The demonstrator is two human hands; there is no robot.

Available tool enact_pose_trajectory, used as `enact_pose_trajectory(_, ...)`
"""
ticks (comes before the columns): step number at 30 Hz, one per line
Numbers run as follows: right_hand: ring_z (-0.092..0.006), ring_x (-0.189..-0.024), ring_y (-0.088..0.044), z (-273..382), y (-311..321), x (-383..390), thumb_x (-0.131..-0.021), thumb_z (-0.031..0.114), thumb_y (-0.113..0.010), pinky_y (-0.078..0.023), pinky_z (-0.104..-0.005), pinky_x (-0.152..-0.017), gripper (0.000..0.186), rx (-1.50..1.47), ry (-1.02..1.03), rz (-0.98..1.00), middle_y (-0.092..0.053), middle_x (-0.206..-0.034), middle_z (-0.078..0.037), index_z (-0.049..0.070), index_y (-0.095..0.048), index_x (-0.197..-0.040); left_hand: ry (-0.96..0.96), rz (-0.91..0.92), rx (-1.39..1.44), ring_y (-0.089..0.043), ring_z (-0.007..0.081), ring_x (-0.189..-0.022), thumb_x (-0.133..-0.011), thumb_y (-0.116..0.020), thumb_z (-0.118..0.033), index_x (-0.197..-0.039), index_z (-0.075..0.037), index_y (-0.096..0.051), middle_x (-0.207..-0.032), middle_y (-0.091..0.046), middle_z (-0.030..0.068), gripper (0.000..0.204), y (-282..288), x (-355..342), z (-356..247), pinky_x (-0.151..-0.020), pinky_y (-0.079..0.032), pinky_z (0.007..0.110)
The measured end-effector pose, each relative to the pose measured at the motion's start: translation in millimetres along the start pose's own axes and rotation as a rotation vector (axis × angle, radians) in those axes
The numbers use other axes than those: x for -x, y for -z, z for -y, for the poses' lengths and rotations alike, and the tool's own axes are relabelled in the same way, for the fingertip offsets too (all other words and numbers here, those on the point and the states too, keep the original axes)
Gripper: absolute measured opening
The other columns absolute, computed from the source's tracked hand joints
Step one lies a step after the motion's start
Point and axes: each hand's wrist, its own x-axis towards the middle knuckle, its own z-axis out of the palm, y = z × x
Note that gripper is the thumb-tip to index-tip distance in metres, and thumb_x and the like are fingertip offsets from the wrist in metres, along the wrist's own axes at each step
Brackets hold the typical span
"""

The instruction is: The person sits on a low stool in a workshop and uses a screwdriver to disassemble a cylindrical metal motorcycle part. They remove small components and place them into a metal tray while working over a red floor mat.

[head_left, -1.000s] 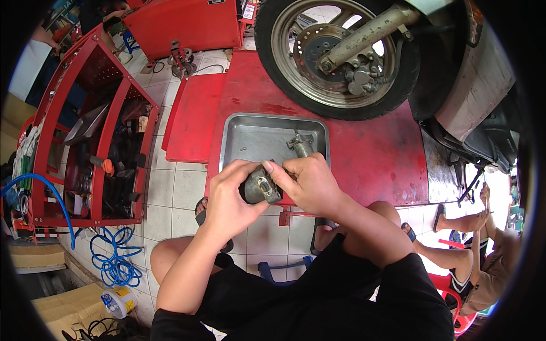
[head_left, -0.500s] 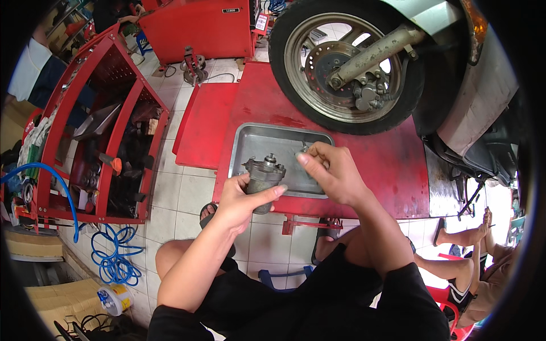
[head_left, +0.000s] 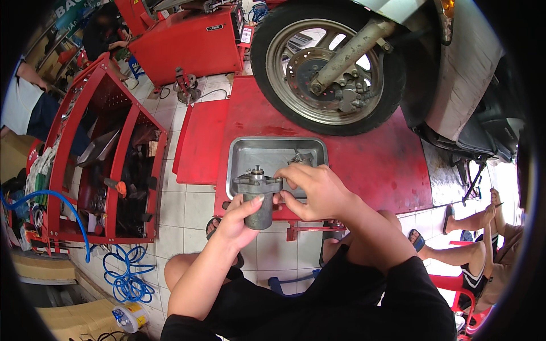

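Note:
A cylindrical grey metal motor (head_left: pixel 259 211) stands upright in my left hand (head_left: pixel 236 221), whose thumb lies across its body; a short shaft sticks up from its flanged top. My right hand (head_left: pixel 313 193) is at the right side of that flange, fingers curled close to its lug; whether they pinch something small there is hidden. Just beyond both hands, a steel tray (head_left: pixel 239 146) rests on the red platform (head_left: pixel 375 170). A second metal part (head_left: pixel 301 157) lies in the tray, partly behind my right hand.
A motorbike's front wheel (head_left: pixel 327 113) fills the top right. A red tool cart (head_left: pixel 77 131) stands left, with coiled blue hose (head_left: pixel 128 275) on the tiled floor. Two co-workers (head_left: pixel 25 96) (head_left: pixel 108 37) are at upper left; another person sits at right (head_left: pixel 500 261) on a red chair.
The motor has turned from tilted to upright. My right hand let go of it, was raised over the tray half a second ago, and is now back at the flange.

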Motion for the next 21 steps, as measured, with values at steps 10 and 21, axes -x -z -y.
enact_pose_trajectory(10, -0.0272, -0.058, -0.066, 1, 18, 10, -0.085, 0.029, -0.071, -0.05, -0.0399, -0.05, 0.03, 0.286, 0.231, 0.071, -0.061, -0.075, -0.009, 0.002, -0.064, -0.097, 0.06, -0.045, -0.187, -0.066, 0.0244, -0.11, -0.086, -0.078, -0.009, -0.125, 0.007, -0.058, -0.118, -0.067, 0.0168, 0.046, 0, 4, -2, -0.099, -0.052, 0.039)
enact_pose_trajectory(21, -0.0271, -0.05, -0.061, -16, 6, 18, -0.085, 0.028, -0.071, -0.049, -0.0387, -0.046, 0.029, 0.307, 0.294, 0.104, -0.057, -0.066, -0.006, 0.001, -0.065, -0.093, 0.161, -0.007, -0.212, -0.067, 0.0317, -0.11, -0.092, -0.072, -0.018, -0.13, 0.007, -0.054, -0.12, -0.065, 0.0217, 0.049, -3, 0, -4, -0.098, -0.055, 0.05)
